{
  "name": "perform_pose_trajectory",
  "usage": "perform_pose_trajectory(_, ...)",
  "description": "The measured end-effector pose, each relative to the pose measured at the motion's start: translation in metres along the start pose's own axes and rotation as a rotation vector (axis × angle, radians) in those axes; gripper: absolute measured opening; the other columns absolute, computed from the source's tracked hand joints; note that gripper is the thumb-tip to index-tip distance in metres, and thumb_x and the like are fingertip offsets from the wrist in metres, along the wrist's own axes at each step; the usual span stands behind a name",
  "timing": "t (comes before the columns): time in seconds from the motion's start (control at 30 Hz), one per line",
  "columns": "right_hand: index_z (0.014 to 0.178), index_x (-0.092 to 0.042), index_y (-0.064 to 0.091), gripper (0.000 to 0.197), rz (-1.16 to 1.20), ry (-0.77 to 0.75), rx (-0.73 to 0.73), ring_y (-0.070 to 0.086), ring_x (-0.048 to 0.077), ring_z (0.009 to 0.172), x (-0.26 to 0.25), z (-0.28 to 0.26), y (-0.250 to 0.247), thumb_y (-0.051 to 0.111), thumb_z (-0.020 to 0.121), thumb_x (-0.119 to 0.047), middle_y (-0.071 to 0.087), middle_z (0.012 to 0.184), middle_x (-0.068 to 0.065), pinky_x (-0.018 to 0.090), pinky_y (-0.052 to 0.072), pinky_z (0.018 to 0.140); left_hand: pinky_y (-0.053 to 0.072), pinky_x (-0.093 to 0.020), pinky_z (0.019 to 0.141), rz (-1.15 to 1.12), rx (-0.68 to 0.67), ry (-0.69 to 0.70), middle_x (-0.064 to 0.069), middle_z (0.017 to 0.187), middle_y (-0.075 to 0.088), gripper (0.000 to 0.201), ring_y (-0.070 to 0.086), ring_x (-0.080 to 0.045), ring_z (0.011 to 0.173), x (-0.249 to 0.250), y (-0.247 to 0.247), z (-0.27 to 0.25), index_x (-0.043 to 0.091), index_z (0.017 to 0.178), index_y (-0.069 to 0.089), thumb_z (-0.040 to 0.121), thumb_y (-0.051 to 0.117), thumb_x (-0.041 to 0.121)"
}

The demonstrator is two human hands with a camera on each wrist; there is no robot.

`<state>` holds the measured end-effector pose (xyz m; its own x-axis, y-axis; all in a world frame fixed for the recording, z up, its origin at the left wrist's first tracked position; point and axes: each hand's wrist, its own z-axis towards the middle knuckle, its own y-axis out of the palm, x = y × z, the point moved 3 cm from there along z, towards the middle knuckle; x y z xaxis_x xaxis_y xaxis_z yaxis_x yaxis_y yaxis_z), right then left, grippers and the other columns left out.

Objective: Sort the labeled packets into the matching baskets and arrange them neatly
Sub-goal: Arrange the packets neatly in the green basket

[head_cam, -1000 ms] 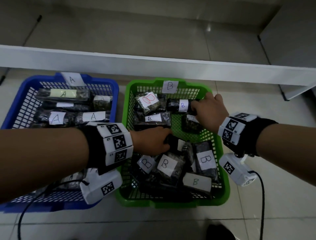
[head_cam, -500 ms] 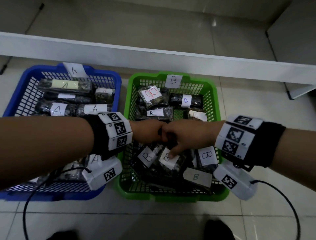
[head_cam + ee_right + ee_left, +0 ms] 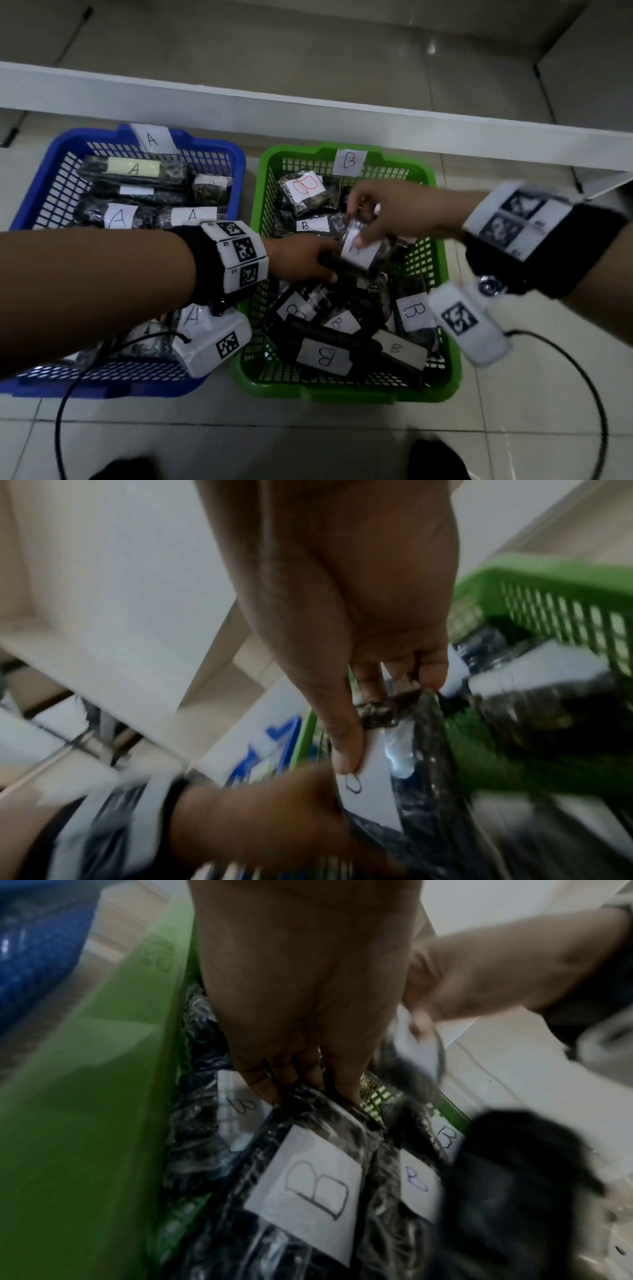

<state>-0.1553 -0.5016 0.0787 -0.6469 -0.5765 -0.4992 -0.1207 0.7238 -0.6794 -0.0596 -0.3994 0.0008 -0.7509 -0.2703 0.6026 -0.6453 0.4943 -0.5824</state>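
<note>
A green basket (image 3: 342, 394) tagged B holds several dark packets with white B labels. My right hand (image 3: 356, 236) pinches one B packet (image 3: 359, 251) by its top edge, thumb on the label, and holds it above the basket's middle. The right wrist view shows that hand (image 3: 369, 723) on the packet (image 3: 411, 750). My left hand (image 3: 332, 267) is down in the basket just left of it, fingers curled on the edge of another dark B packet (image 3: 308, 1185); the left wrist view shows these fingertips (image 3: 267, 1093) on the packet's top edge. A blue basket (image 3: 61, 144) tagged A holds A packets.
The two baskets stand side by side on a tiled floor. A long white board (image 3: 308, 106) runs behind them. Black cables (image 3: 589, 383) trail from both wrists across the floor in front. Dark shoes (image 3: 435, 459) show at the bottom edge.
My right hand has lifted a B packet out of the front pile and carried it up and towards the back. The left hand has stayed low in the middle of the green basket.
</note>
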Motion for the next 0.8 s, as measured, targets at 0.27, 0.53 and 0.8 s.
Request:
perform_pose_trajectory(0.27, 0.098, -0.008, 0.063, 0.032, 0.283, -0.011, 0.169, 0.058, 0.007, 0.072, 0.034, 0.028, -0.012, 0.076, 0.072, 0.002, 0.063, 0.084, -0.004, 0.016, 0.05, 0.061, 0.035, -0.031, 0.1, 0.181, 0.122, 0.026, -0.008, 0.131, 0.043, 0.055, 0.036, -0.026, 0.123, -0.003, 0.005, -0.006, 0.03, 0.137, 0.045, 0.086, 0.064, 0.04)
perform_pose_trajectory(0.53, 0.096, -0.015, 0.063, 0.025, 0.126, -0.128, 0.172, 0.058, 0.014, 0.086, 0.051, 0.038, -0.003, 0.072, 0.077, 0.0, 0.06, 0.089, -0.007, 0.024, 0.048, 0.079, 0.038, -0.034, 0.097, 0.288, 0.179, 0.007, -0.009, 0.117, 0.041, 0.056, 0.037, -0.026, 0.116, 0.002, 0.009, -0.012, 0.032, 0.141, 0.039, 0.089, 0.055, 0.048)
perform_pose_trajectory(0.8, 0.112, -0.013, 0.063, 0.029, -0.198, -0.133, 0.124, 0.059, 0.021, 0.102, 0.042, 0.047, 0.005, 0.066, 0.084, -0.007, 0.066, 0.109, 0.006, 0.031, 0.046, 0.092, 0.032, -0.041, 0.108, 0.466, 0.257, 0.082, -0.005, 0.144, 0.026, 0.052, 0.022, -0.025, 0.133, 0.001, 0.011, -0.015, 0.029, 0.135, 0.048, 0.09, 0.047, 0.054)
